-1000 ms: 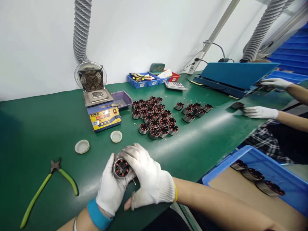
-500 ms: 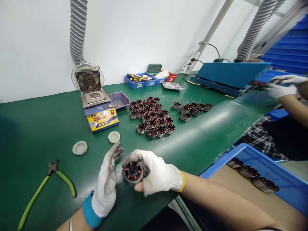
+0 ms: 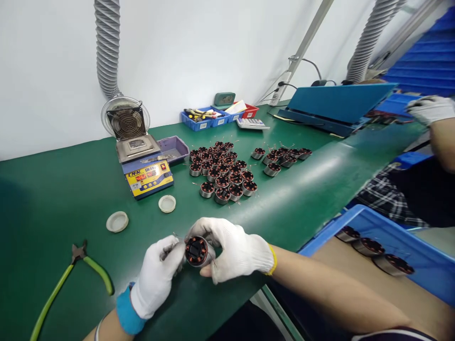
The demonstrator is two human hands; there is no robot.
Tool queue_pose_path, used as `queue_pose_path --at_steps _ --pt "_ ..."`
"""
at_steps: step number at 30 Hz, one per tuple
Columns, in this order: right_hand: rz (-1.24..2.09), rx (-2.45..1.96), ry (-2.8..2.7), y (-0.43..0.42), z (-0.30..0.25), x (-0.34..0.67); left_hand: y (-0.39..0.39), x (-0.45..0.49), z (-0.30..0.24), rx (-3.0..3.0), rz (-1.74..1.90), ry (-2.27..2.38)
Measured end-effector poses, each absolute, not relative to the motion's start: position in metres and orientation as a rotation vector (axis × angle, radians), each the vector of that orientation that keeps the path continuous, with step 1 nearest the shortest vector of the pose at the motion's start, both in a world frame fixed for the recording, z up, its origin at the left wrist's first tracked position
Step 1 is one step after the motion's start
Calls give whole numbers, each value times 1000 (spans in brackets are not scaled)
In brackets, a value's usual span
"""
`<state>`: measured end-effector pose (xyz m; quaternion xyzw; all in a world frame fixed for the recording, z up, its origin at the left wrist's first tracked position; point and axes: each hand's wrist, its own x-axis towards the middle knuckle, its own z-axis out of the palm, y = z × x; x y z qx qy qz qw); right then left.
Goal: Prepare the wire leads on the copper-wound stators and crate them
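My right hand (image 3: 225, 251), in a white knit glove, is wrapped round a motor stator (image 3: 196, 251), a silver ring with copper windings and a black core, tilted toward me. My left hand (image 3: 158, 270), gloved with a blue band at the wrist, is closed in a pinch at the stator's left side. A thin wire end shows above its fingers, and the fingertips are partly hidden. On the bench to the left lie green-handled cutters (image 3: 78, 253). Two small white dishes (image 3: 117, 221) sit beyond my left hand. Many like stators (image 3: 222, 182) stand grouped ahead.
A yellow-fronted heating unit (image 3: 149, 179) with a digital display stands by a purple tray (image 3: 177, 148), under a fan and hose (image 3: 108, 52). Blue bins (image 3: 202, 124) line the wall. At right are a blue crate (image 3: 362, 215) holding stators and a co-worker's gloved hand (image 3: 435, 110).
My left hand has gone from open with straight fingers to a pinch against the stator's left side. My right hand keeps the stator, turned slightly. The co-worker's hand has shifted.
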<state>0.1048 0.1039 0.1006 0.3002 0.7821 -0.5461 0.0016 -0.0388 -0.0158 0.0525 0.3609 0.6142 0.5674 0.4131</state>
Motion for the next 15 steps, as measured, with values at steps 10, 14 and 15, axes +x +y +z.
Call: queue_pose_path --at_steps 10,14,15 --pt "-1773 1030 2429 120 94 93 -8 -49 46 495 1831 1564" --pt "-1993 982 2441 150 83 68 -8 -34 35 817 1402 1678" --pt "-1941 974 2506 158 81 61 -8 -31 34 990 1278 1739"
